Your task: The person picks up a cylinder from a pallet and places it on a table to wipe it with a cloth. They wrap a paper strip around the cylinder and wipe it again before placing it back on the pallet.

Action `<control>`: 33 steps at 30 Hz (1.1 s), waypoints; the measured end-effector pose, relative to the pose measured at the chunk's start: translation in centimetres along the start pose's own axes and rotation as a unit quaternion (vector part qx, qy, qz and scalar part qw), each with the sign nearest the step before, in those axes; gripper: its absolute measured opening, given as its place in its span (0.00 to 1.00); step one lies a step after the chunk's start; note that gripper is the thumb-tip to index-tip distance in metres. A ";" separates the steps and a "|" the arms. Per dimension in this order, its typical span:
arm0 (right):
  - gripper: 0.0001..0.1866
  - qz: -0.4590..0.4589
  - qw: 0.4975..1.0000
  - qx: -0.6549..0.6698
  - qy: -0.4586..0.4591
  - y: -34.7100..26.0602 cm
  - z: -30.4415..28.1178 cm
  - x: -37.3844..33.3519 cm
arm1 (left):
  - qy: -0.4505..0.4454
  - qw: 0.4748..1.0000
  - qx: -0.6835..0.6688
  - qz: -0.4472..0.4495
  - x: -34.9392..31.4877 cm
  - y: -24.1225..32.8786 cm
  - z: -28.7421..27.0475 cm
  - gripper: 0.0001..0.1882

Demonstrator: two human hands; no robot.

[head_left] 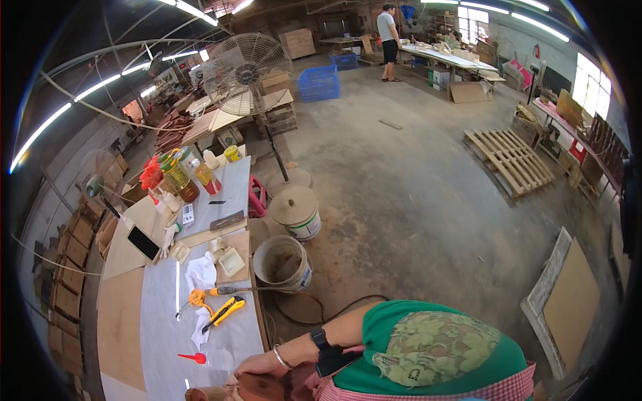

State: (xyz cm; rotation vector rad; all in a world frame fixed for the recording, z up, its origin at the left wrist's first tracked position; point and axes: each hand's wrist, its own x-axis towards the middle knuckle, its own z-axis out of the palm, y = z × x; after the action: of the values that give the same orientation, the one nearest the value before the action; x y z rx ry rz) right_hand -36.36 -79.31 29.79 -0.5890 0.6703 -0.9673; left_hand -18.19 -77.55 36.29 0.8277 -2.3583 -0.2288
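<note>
Workbench (pixel 160 327) cut off below; brown piece (pixel 261 386) under right hand (pixel 259 363) partly hidden.

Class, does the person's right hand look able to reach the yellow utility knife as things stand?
Probably yes: the knife lies close by, with bare tabletop between it and the right hand, though that hand seems to hold a brown piece.

The person's bare right forearm (pixel 349 329) is slanting down leftward from the lower right; the wrist (pixel 302 349) is lying roughly in line with it; the right hand (pixel 259 365) is showing its back near the lower edge, fingertips hard to make out.
</note>
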 end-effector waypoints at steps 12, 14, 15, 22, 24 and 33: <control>0.22 -0.330 0.934 -0.132 0.045 1.1 1.8 3.2 | 0.138 0.977 -0.075 -0.147 0.9 -2.2 3.9 0.43; 0.24 -0.415 0.868 -0.262 0.074 2.0 2.1 3.3 | 0.144 0.963 -0.102 -0.206 -0.2 -4.0 4.5 0.44; 0.24 -0.414 0.868 -0.262 0.074 2.3 2.2 3.3 | 0.144 0.962 -0.102 -0.207 -0.6 -4.9 4.5 0.44; 0.17 -0.664 0.489 -0.542 0.162 0.8 2.9 3.1 | 0.027 0.858 -0.368 -0.357 -0.8 -6.7 4.3 0.33; 0.13 -0.720 0.330 -0.593 0.145 -0.1 3.2 2.8 | 0.031 0.864 -0.365 -0.346 -1.0 -6.5 4.5 0.32; 0.09 -0.319 0.557 -0.763 0.077 -0.8 4.7 1.5 | -0.064 0.938 -0.285 -0.187 -3.7 -3.4 3.6 0.30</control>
State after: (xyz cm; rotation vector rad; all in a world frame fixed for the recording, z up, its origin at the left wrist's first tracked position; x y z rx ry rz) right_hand -32.75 -80.25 33.06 -2.4792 1.4795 -0.8618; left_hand -16.37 -78.09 30.39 0.9711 -2.0469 -1.0948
